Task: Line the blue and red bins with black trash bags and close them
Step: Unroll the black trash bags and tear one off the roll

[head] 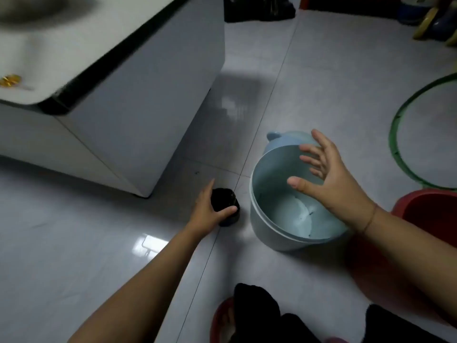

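On the floor, left of centre, left hand grips a black roll of trash bags. Fingers are curled round it, thumb across the near side. The roll sits on the tiles, just beside the blue bin but not touching it.

Right hand hovers over the blue bin's mouth, its fingers spread wide and holding nothing. Contact with the far rim: cannot tell. Blue bin is upright, mouth open, no liner inside. There is a pale patch at the bottom, unclear what. Its lid shows behind the far rim, apparently swung back.

Red bin is at the right edge, partly cut off, near the blue one; no bag seen in it either.

Step, as a judgement: very start, fetching a bag for the blue bin. Neither bin is lined, nothing is closed.

Next move likely calls for lifting the roll, finding the loose end and tearing off one bag. That probably needs both hands, so the right one has to leave the bin. Then open the bag's mouth, push it down inside, fold the edge over the rim and shut the lid.

Also in view: white cabinet at left, green hoop at right.
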Motion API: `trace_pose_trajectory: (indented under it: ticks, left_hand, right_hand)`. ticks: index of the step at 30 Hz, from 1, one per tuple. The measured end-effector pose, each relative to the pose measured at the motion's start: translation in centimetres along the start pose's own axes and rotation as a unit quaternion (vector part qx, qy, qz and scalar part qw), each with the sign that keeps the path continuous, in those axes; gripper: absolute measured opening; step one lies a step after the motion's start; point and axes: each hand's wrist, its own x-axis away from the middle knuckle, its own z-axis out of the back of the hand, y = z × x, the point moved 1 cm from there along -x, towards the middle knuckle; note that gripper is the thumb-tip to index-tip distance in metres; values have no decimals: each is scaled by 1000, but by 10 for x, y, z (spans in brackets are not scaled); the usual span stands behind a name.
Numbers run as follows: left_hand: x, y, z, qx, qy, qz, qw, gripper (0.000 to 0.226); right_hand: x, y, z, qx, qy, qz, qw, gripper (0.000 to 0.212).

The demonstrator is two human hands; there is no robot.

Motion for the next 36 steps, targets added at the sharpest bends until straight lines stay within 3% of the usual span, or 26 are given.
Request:
trace_pose_trajectory:
  ticks: [7, 13, 17, 20, 25, 31, 36]
  left_hand:
    - [-29, -38, -32, -8, 2, 4, 1000, 111]
    - [-40, -43, -31, 35, 51, 13, 998, 64]
    - [-29, -27, -4, 100, 88, 34, 991, 56]
    - [-15, 12, 34, 132, 138, 14, 981, 54]
    - [17, 119, 84, 198, 205, -84, 955, 62]
    - [78, 249, 72, 289, 135, -158, 934, 65]
    - [124, 306, 59, 357, 68, -150, 920, 52]
  right_hand:
    - [-18, 31, -4, -30, 6, -5, 1000, 100]
    - [-16, 39, -2, -30, 15, -21, 999, 100]
    - [-10, 29, -2, -31, 17, -29, 999, 98]
    - [-4, 7, 0, -27, 5, -27, 999, 98]
    - [7, -50, 2, -42, -5, -29, 999, 93]
    - [33, -127, 3, -149, 20, -42, 988, 110]
    - [57, -159, 24, -219, 118, 21, 968, 93]
